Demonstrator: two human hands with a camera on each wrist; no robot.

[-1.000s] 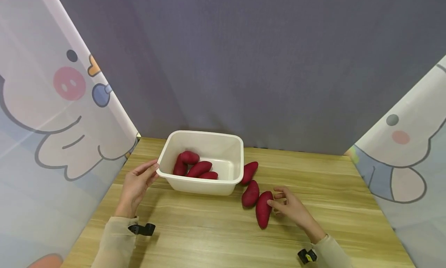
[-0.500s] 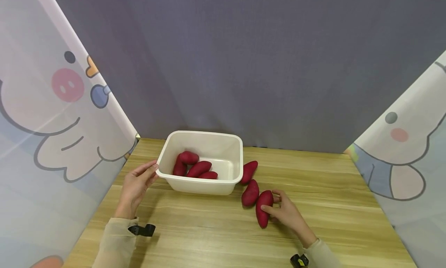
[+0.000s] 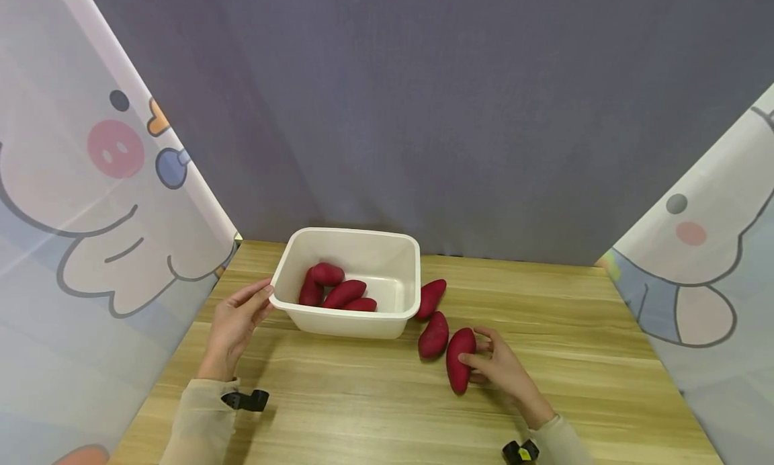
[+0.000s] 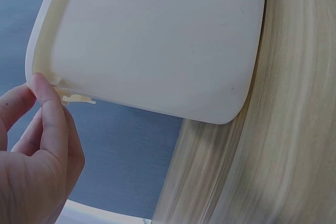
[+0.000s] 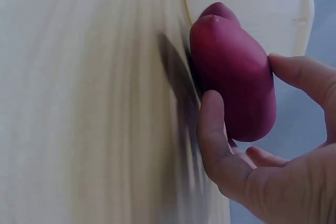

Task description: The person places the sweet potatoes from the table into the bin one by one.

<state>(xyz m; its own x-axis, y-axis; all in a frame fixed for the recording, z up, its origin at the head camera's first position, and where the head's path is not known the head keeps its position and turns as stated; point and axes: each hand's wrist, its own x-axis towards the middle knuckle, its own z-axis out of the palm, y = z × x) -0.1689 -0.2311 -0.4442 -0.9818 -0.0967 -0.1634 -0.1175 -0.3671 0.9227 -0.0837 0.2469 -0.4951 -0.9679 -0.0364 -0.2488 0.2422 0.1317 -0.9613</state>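
Observation:
My left hand point(image 3: 232, 327) pinches the left front corner of a white plastic bin's rim point(image 3: 345, 326) between thumb and fingers. Inside the bin lie several red sweet potatoes point(image 3: 345, 293). My right hand point(image 3: 504, 371) grips another sweet potato point(image 3: 457, 371) from its right side, to the right of the bin. In the right wrist view, thumb and fingers span this sweet potato point(image 5: 236, 77), which has a dark shadow next to it on the tabletop. Whether it touches the wood is hard to tell.
Two more sweet potatoes lie on the wooden table point(image 3: 338, 398): one point(image 3: 433, 336) just left of the held one, the other point(image 3: 431, 299) against the bin's right side. A grey curtain point(image 3: 447, 115) stands behind, with cartoon-printed sheets point(image 3: 115, 250) at both sides.
My right hand's thumb and fingers have come round the sweet potato, which has shifted very slightly to the right. The left hand has stayed at the bin's rim.

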